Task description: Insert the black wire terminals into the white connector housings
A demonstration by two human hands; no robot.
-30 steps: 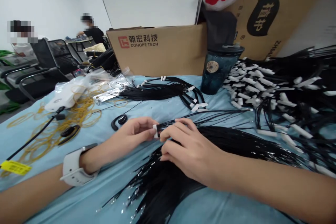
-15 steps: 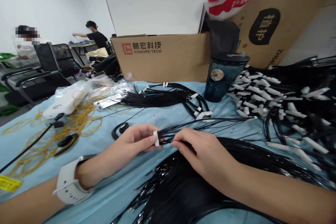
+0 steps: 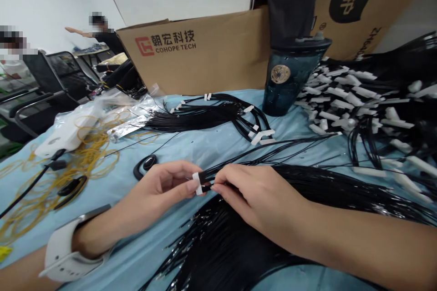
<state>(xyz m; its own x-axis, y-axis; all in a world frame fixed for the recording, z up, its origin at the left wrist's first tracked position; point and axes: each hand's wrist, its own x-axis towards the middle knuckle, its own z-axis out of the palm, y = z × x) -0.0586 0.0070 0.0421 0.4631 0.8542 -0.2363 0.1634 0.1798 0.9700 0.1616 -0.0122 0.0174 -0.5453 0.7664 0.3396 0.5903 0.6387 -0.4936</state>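
Note:
My left hand (image 3: 160,186) pinches a small white connector (image 3: 196,183) between thumb and fingertips. Thin black wires (image 3: 235,163) run from it to the right. My right hand (image 3: 252,191) sits just beside it, its fingertips gripping a few of these wires close to the connector. Under my right forearm lies a large loose bundle of black wires (image 3: 218,245) with shiny metal ends. A white smartwatch (image 3: 64,250) is on my left wrist.
A light blue cloth (image 3: 205,148) covers the table, with a black wire bundle (image 3: 194,118), a heap of white-tipped wires (image 3: 341,109), a dark blue tumbler (image 3: 285,77), yellow rubber bands (image 3: 68,168) and a cardboard box (image 3: 194,59). Two co-workers (image 3: 99,27) are at the far left.
The whole view has tilted and shifted as my head moved. My hands have come slightly closer together around the connector, which now stands more upright in my left fingers.

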